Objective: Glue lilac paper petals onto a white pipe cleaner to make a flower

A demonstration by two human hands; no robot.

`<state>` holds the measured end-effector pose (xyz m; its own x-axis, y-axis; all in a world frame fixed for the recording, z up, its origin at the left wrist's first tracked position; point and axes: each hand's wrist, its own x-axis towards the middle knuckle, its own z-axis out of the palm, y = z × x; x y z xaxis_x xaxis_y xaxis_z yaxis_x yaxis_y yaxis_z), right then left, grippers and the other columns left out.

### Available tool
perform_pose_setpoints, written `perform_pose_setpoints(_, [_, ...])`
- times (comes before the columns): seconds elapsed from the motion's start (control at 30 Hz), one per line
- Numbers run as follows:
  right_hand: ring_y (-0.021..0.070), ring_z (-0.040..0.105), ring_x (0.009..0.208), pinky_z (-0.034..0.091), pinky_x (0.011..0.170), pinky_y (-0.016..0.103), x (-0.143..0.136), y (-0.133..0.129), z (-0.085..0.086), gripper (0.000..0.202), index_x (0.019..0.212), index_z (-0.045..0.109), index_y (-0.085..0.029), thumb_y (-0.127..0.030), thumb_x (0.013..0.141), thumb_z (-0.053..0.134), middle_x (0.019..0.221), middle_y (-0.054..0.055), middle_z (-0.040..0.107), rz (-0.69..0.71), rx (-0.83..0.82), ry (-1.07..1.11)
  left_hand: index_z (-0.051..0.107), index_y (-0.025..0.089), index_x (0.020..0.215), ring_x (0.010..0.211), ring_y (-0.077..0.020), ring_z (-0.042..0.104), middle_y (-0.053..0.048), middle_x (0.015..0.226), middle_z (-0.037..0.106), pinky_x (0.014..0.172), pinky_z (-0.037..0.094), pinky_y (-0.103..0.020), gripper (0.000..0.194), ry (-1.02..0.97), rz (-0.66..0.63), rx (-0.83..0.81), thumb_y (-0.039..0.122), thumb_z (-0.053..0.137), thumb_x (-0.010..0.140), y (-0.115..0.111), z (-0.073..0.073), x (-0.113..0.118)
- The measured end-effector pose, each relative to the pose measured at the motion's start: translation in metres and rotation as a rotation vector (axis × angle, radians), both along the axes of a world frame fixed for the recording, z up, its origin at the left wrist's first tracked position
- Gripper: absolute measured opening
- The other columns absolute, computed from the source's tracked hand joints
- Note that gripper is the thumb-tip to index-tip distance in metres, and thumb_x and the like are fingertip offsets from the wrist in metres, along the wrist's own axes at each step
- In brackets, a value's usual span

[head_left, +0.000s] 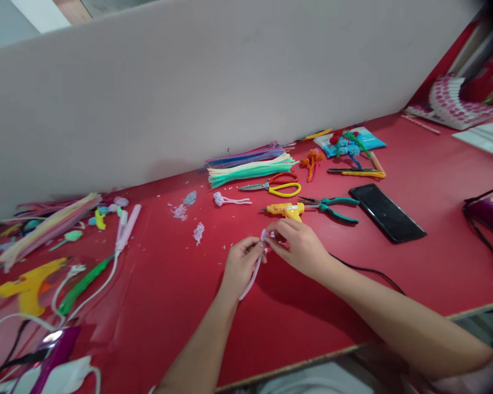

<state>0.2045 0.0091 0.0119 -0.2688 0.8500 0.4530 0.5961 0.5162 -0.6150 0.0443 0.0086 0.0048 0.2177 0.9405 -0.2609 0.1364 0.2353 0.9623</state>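
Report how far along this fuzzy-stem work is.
One pale lilac fuzzy piece with a bunched head looks done, lying on the red table. The left hand and right hand pinch a pale lilac fuzzy stem. Probably left: finishing its small top, mostly hidden by fingers.

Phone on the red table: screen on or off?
Off, by the look of it: the smartphone shows a black face with nothing lit.

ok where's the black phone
In the head view the phone lies on the red table's right side, just right of the teal-handled pliers.
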Motion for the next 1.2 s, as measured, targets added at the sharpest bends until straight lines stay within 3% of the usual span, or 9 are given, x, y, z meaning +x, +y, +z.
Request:
perform_pose_setpoints(0.8, [0.0166, 0.056, 0.073, 0.044, 0.068, 0.028, 0.0001, 0.0005, -0.0034, 0.009, 0.093, 0.055, -0.018, -0.02, 0.085, 0.051, 0.08, 0.005, 0.06, 0.007, -0.018, 0.049, 0.06, 0.016, 0.072, 0.043, -0.0061, 0.034, 0.004, 0.051, 0.052, 0.043, 0.022, -0.02, 0.021, -0.043, 0.009, -0.019, 0.036, 0.058, 0.077, -0.0013, 0.0037, 0.0013])
perform_pose_setpoints(1.2, [0.0164, 0.054, 0.074, 0.042, 0.07, 0.029, 0.0041, 0.0016, 0.0013, 0.01, 0.093, 0.055, -0.019, -0.02, 0.087, 0.047, 0.08, 0.006, 0.061, 0.063, 0.099, -0.005, 0.06, 0.016, 0.073, 0.044, -0.0059, 0.036, 0.004, 0.053, 0.053, 0.043, 0.023, -0.02, 0.02, -0.076, 0.002, -0.009, 0.035, 0.058, 0.078, -0.0027, 0.0055, 0.0014])
